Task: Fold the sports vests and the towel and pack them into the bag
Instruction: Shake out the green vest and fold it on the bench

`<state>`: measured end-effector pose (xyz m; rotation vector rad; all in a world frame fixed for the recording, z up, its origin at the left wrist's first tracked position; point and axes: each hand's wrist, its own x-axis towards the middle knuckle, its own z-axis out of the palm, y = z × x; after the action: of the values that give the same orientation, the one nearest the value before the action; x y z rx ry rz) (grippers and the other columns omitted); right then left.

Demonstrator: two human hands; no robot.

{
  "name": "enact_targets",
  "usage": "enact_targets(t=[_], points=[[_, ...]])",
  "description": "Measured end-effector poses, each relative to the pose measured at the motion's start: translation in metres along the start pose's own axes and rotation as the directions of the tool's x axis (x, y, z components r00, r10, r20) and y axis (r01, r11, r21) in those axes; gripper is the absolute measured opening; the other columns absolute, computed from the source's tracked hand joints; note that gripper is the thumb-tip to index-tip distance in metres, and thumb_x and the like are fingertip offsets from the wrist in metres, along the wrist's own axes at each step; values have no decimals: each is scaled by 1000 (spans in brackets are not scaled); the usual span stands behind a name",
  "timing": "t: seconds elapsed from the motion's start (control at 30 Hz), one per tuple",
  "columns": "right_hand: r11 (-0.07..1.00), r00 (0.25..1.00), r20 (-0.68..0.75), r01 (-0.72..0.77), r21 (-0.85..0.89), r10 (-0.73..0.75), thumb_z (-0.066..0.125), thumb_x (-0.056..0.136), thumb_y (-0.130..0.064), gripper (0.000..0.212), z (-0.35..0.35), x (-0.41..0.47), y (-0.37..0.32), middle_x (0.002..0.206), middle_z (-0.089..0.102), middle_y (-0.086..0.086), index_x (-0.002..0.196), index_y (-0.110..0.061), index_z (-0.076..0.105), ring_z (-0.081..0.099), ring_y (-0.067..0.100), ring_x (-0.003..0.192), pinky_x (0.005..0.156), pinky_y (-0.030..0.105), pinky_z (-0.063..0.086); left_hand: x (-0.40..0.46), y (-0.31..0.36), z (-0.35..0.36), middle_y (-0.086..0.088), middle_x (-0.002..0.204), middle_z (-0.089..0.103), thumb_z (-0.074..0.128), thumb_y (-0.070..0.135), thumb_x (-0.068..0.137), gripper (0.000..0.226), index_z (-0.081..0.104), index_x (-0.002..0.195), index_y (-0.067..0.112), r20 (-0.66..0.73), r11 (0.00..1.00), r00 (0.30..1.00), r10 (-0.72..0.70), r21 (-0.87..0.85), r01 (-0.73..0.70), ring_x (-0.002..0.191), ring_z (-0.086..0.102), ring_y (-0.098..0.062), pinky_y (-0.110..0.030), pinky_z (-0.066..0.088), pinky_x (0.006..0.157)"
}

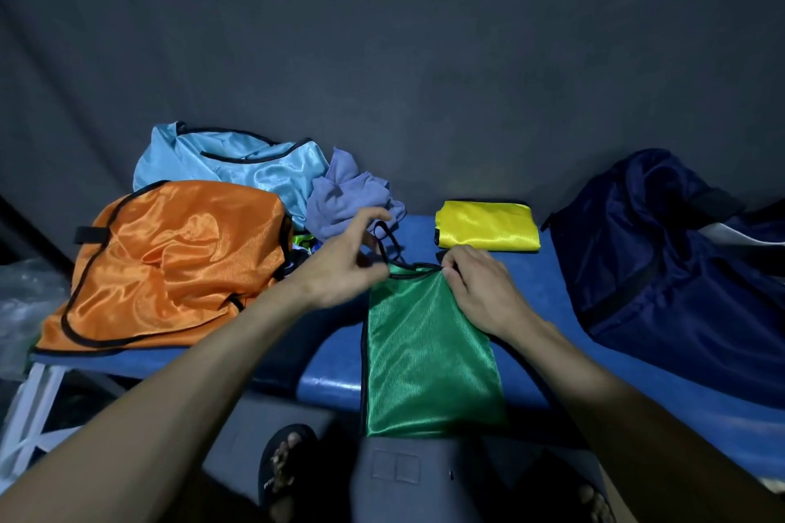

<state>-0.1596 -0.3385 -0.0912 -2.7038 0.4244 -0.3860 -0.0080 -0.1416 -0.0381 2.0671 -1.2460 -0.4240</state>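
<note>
Two hands meet at the top edge of a green vest [429, 357], which lies in a long narrow fold in the lower middle of the frame, running from the blue table [548, 301] down over its front edge. The left hand [346, 268] comes in from the lower left and pinches the vest's black trim at the top left corner between thumb and curled fingers, the forefinger lifted loosely above. The right hand [480, 289] rests on the top right corner with its fingers curled down onto the cloth, nipping the black edge there.

Just above the right hand, a yellow vest [488, 225] sits folded into a neat flat rectangle in the middle of the frame. At the left, an orange vest [170, 263] lies loose and rumpled, with a light blue vest [238, 166] heaped behind it in the upper left. A lilac towel [348, 200] is crumpled between that heap and the left hand. The dark blue bag [662, 263] stands at the right edge of the frame, well apart from the green vest
</note>
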Motion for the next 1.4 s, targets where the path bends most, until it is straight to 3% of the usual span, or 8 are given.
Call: enact_targets(t=[0.07, 0.23, 0.43, 0.6, 1.0, 1.13, 1.23, 1.4], points=[[1000, 1000, -4, -17, -1, 17, 40, 107, -26, 13, 1, 1, 0, 98, 54, -4, 96, -22, 46, 48, 20, 94, 85, 44, 42, -2, -4, 2, 2, 85, 55, 72, 28, 87, 57, 35, 130, 37, 47, 987, 993, 109, 117, -114, 61, 48, -9, -30, 41, 63], [998, 998, -14, -57, -15, 56, 38, 107, -26, 15, 4, 3, -4, 101, 55, -3, 96, -22, 47, 48, 21, 98, 88, 45, 42, 6, -21, 14, 9, 110, 61, 69, 35, 92, 27, 58, 115, 28, -11, 911, 975, 224, 358, -205, 94, 59, -16, -39, 52, 81], [998, 997, -38, -63, -16, 63, 32, 110, -29, 16, 11, -1, -4, 104, 52, -5, 99, -26, 43, 43, 18, 98, 88, 44, 38, 17, -28, 8, 7, 92, 72, 66, 24, 99, 11, 75, 98, 16, -139, 978, 982, 124, 183, -98, 80, 63, -2, -21, 45, 70], [997, 995, -60, -79, -18, 77, 30, 109, -30, 19, 14, -1, -4, 104, 52, -5, 101, -25, 46, 42, 18, 97, 88, 44, 38, 20, -34, 11, 0, 89, 72, 65, 24, 99, 11, 72, 97, 16, -73, 997, 997, -2, 82, 8, 68, 62, -2, -28, 52, 67], [996, 992, -98, -83, -44, 78, 30, 109, -30, 23, 19, -1, -6, 103, 52, -4, 104, -22, 50, 44, 19, 96, 86, 46, 40, 19, -37, 23, 4, 92, 74, 65, 15, 97, 7, 71, 93, 17, -175, 969, 982, 75, 244, -31, 86, 66, -16, -36, 55, 80], [998, 994, -85, -63, -19, 62, 32, 110, -29, 21, 17, -2, -3, 103, 51, -6, 104, -22, 50, 43, 18, 96, 86, 45, 39, 21, -39, 7, 1, 98, 67, 64, 18, 99, 6, 67, 95, 18, -90, 981, 984, 154, 136, -141, 91, 62, -19, -36, 50, 82], [998, 997, -50, -53, 20, 54, 34, 110, -29, 19, 14, 0, 1, 106, 52, -6, 102, -23, 50, 42, 17, 99, 89, 46, 37, 23, -42, -10, 0, 105, 57, 55, 27, 104, 9, 60, 104, 34, 126, 982, 977, 175, 46, -182, 98, 56, -18, -27, 44, 89], [996, 998, 26, -53, 76, 51, 34, 110, -28, 19, 9, 4, 6, 107, 50, -8, 102, -24, 51, 40, 17, 105, 93, 44, 33, 35, -44, -4, -2, 101, 48, 38, 21, 102, 18, 55, 102, 24, 221, 979, 973, 63, 174, -103, 96, 46, -11, -32, 37, 90]])
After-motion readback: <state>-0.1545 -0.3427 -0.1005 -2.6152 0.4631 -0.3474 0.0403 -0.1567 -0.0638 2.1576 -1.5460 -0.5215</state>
